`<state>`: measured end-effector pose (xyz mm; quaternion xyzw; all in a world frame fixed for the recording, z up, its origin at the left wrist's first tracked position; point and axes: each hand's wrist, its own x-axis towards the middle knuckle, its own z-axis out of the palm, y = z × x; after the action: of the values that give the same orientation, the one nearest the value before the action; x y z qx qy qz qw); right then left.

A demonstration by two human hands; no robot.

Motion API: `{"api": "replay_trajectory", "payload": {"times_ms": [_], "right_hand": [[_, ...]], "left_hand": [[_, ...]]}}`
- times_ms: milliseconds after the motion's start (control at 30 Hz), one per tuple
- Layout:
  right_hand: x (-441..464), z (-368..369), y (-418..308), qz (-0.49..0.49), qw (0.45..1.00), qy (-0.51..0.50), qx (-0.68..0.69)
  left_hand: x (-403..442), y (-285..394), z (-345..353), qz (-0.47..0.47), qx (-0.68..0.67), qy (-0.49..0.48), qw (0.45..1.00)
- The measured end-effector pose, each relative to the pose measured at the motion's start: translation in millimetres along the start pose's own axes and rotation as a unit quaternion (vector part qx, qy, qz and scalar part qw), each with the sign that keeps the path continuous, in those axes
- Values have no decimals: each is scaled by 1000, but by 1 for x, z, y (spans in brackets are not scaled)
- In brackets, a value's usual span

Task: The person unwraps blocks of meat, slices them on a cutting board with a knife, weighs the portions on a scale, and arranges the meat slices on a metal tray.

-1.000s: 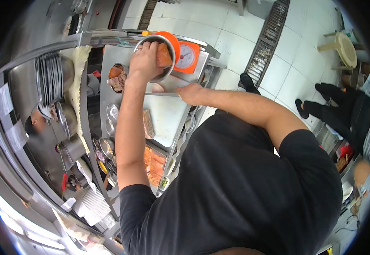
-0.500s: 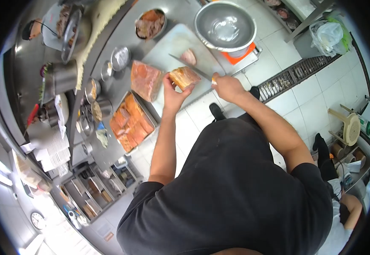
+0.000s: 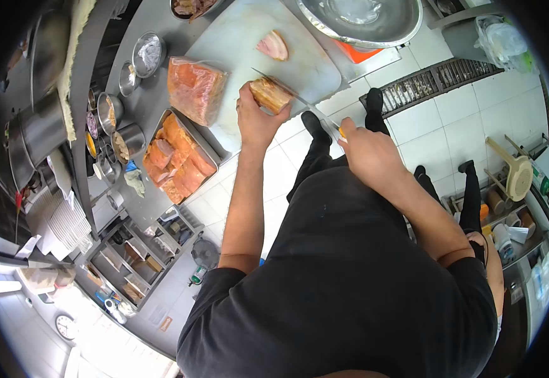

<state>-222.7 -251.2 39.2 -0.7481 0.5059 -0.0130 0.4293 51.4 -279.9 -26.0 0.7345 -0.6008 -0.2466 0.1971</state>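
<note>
With fingers and thumb on its two sides, my left hand (image 3: pixel 258 121) grips a block of meat (image 3: pixel 269 94) near the front edge of the white cutting board (image 3: pixel 236 53). My right hand (image 3: pixel 367 151) is closed round the yellow handle of a long knife (image 3: pixel 299 99). The blade lies along the far side of the block, its tip pointing up and left. A small pale slice of meat (image 3: pixel 272 46) rests farther back on the board. To the left, a larger plastic-wrapped slab of meat (image 3: pixel 194 89) overlaps the board's edge.
A tray of orange meat pieces (image 3: pixel 177 157) sits left of the board. Small metal bowls (image 3: pixel 149 53) stand beyond it. A large metal bowl (image 3: pixel 366 19) is at the back right, over an orange scale (image 3: pixel 357 53). Another person's legs (image 3: pixel 469 201) show at the right.
The view has shifted, bringing the board closer. The knife, beside the block half a second ago, now lies against its far side. Earlier, my left hand was at a metal bowl with a meat piece.
</note>
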Motion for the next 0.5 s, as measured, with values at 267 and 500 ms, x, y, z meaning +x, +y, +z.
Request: {"api": "replay_trajectory", "payload": {"times_ms": [267,500], "right_hand": [[-4,-2,-8,-11,999,-4,-39],[26,7,-13,-9,998,-17,-63]], "left_hand": [[2,6,-1,-10,-17,-3,1000],[1,4,1,5,-72,12,997]]}}
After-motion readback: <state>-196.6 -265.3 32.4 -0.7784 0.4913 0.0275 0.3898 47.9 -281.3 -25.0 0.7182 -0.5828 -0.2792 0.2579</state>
